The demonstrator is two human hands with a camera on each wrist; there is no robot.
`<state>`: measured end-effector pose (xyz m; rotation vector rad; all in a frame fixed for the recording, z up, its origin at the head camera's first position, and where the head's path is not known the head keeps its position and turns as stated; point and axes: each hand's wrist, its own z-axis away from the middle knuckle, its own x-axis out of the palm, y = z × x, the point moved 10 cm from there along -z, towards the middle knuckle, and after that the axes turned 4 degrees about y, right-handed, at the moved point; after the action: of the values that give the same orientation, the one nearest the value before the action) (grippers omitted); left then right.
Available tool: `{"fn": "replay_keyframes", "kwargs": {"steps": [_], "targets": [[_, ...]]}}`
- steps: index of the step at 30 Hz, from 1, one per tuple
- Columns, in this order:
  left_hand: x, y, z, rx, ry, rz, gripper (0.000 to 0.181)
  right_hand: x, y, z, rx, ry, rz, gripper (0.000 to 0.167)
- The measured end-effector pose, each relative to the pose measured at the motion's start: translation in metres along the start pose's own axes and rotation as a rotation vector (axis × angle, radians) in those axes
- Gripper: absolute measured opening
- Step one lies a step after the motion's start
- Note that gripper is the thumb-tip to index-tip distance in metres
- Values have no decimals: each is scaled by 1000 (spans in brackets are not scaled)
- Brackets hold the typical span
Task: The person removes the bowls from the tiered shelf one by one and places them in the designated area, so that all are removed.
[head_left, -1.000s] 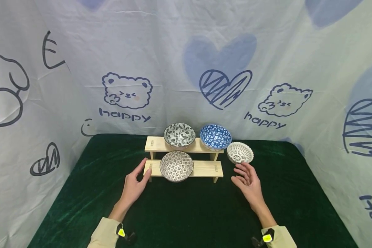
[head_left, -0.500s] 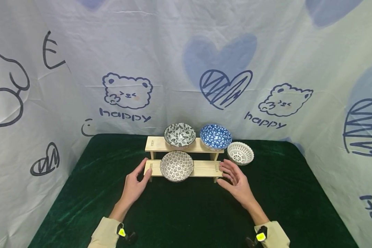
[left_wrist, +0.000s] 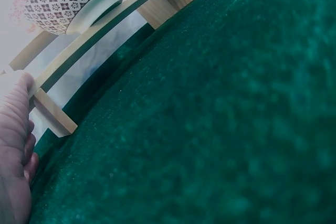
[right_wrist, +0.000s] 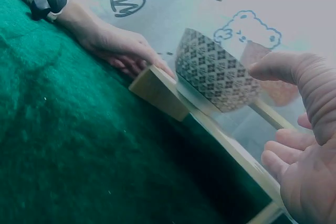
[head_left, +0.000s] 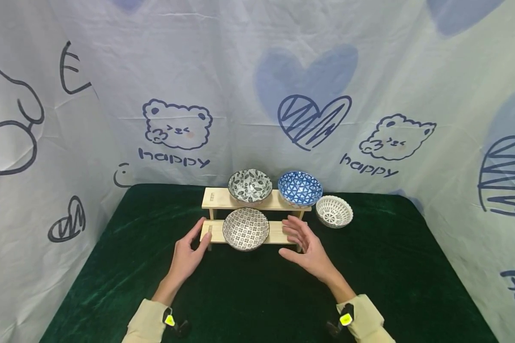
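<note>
A low wooden stand (head_left: 216, 232) bears a brown-and-white patterned bowl (head_left: 246, 229). My left hand (head_left: 187, 257) holds the stand's left end, thumb at the front corner; in the left wrist view the thumb (left_wrist: 23, 82) lies against the board's end and the other fingers are partly hidden. Over the right part of the same stand is my right hand (head_left: 311, 255), its fingers relaxed and apart, holding nothing. In the right wrist view its thumb (right_wrist: 278, 66) points toward the patterned bowl (right_wrist: 212, 72), and I cannot tell whether the fingers touch the board.
Behind stands a taller wooden stand (head_left: 216, 199) with a grey leaf-patterned bowl (head_left: 250, 186) and a blue triangle-patterned bowl (head_left: 300, 188). A small white bowl (head_left: 334, 211) sits to its right on the green cloth (head_left: 257, 295). A printed white curtain (head_left: 240, 85) closes off the back.
My right hand has moved left, away from beside the small white bowl to over the right part of the low stand. The left hand and the bowls have stayed in place.
</note>
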<state>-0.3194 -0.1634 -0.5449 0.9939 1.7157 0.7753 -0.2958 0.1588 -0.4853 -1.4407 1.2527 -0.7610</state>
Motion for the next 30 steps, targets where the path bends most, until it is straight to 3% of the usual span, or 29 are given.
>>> {"fn": "replay_keyframes", "kwargs": {"steps": [10, 23, 30], "targets": [[-1, -2, 0, -14, 1, 5, 61, 26, 3, -9, 15, -81, -47, 84], [2, -1, 0, -11, 4, 2, 61, 45, 10, -25, 77, -98, -3, 90], [0, -1, 0, -13, 2, -2, 61, 55, 13, -33, 99, -101, -41, 102]]}}
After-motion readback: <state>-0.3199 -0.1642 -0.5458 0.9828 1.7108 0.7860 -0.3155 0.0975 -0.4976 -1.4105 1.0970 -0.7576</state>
